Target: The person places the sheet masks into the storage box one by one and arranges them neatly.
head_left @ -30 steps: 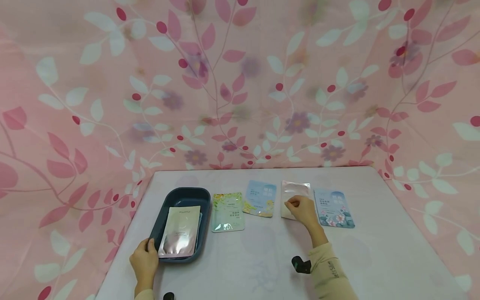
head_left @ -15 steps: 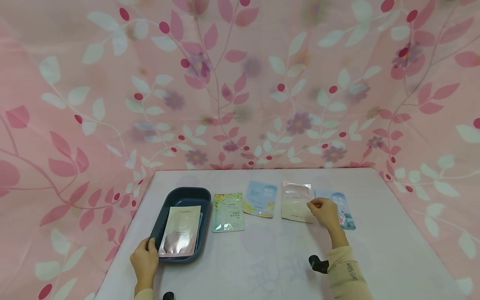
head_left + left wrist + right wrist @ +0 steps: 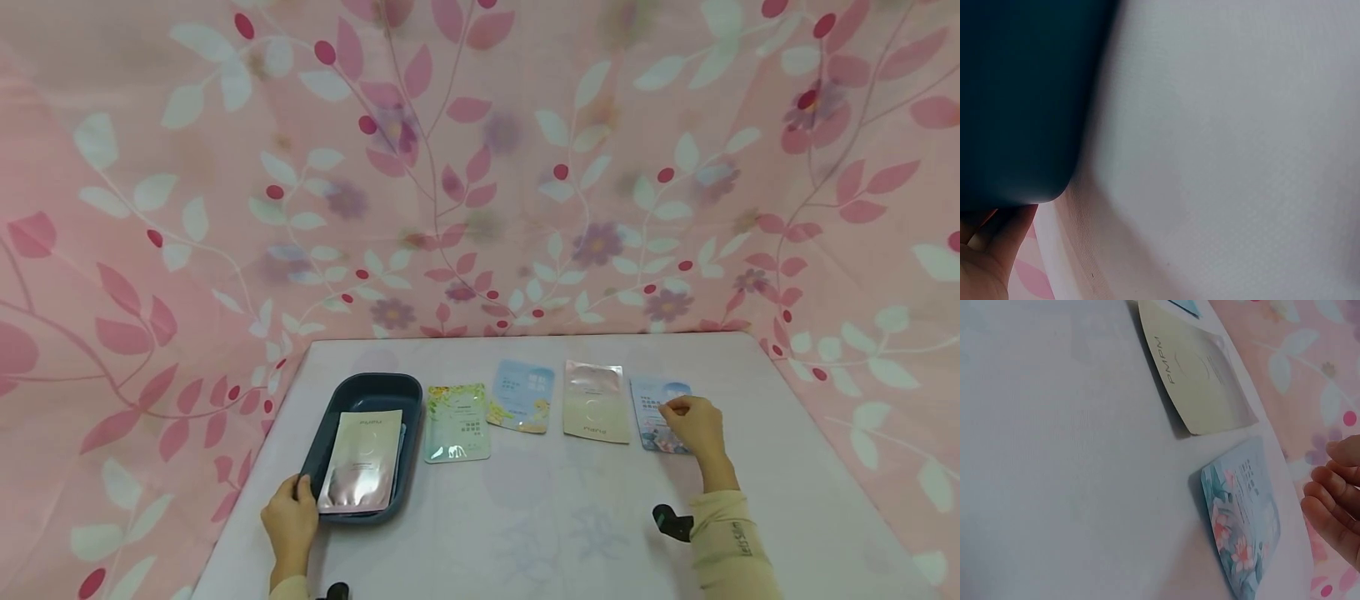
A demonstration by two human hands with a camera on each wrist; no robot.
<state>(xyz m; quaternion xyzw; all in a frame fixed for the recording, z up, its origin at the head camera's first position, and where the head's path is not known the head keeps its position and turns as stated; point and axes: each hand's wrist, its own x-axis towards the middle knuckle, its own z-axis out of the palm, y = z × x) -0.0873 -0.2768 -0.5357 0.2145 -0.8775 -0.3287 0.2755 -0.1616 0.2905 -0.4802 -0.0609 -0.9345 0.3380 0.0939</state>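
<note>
My left hand [image 3: 290,521] grips the near-left corner of a dark blue tray [image 3: 412,467]; in the left wrist view its fingertips meet the corner of the tray [image 3: 1019,112]. A cream and pink foil face mask sachet [image 3: 363,458] lies in the tray, over others mostly hidden. My right hand [image 3: 697,425] is over a blue flowered face mask sachet [image 3: 647,408], partly covering it in the head view. In the right wrist view, that flowered sachet [image 3: 1235,519] lies apart from the right hand [image 3: 1338,494], whose loosely bent fingers hold nothing.
Left of the flowered sachet lie a cream and pink sachet [image 3: 596,404], a light blue sachet [image 3: 521,396] and a green sachet [image 3: 457,425], in a row on the white-covered table [image 3: 525,508]. A pink floral curtain [image 3: 480,167] hangs behind the table.
My right hand has moved right, from over the cream and pink sachet to over the flowered one. The sachets lie where they were, and my left hand still grips the tray.
</note>
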